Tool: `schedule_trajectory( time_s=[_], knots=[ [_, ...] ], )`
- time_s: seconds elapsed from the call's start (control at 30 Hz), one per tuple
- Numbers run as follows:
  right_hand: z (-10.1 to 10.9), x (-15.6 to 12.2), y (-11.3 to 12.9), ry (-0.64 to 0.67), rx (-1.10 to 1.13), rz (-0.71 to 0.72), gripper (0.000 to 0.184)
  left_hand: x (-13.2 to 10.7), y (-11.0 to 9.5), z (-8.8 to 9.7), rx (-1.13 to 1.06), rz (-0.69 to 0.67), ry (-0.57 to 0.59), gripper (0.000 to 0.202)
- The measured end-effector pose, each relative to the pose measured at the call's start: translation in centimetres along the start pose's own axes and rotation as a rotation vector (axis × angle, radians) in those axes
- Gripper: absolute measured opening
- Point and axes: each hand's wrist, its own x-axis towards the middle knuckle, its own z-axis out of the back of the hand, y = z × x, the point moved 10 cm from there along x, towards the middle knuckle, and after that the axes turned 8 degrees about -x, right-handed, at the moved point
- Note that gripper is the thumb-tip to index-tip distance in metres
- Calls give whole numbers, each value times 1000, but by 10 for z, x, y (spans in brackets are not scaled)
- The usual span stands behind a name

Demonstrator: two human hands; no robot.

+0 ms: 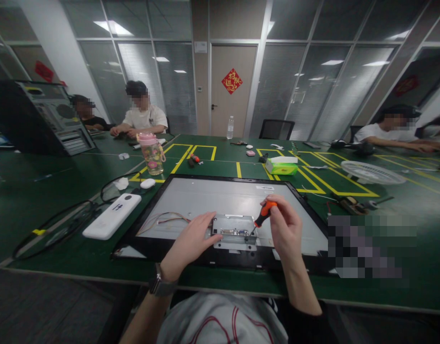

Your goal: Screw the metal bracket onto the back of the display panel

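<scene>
A monitor panel with a black frame and a grey metal back lies flat on the table before me. Near its front edge sits a metal bracket box with video ports along one side. My left hand rests at the left end of this box, fingers stretched out and thumb apart, touching it. In my right hand is a screwdriver with an orange and black handle. Its shaft slants down to the right end of the port row; whether the tip sits in a screw I cannot tell. Thin coloured wires lie left of the box.
Left of the panel are a white power bank, black cables and a pink-lidded bottle. Beyond it stands a green tissue pack. A computer case is at far left. Several people sit across the table.
</scene>
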Motion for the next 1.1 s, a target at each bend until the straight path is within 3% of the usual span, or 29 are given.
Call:
schedule_trajectory(
  time_s=[0.1, 0.3, 0.5, 0.63, 0.87, 1.1],
  knots=[
    [-5, -2, -6, 52, 45, -61, 23, 0, 0, 0, -4, 2, 8, 58],
    [1, -1, 5, -17, -61, 44, 14, 0, 0, 1, -6, -16, -5, 58],
    [-6, -2, -1, 45, -13, -29, 23, 0, 0, 1, -8, -17, -9, 56],
    [0, -1, 7, -21, -93, 51, 14, 0, 1, 1, -2, -17, -20, 57],
    [-3, -5, -4, 15, 15, -63, 26, 0, 2, 1, -6, -16, -14, 57],
    [4, -1, 7, -62, -131, 18, 17, 0, 3, 0, 3, -14, -16, 57]
  ],
)
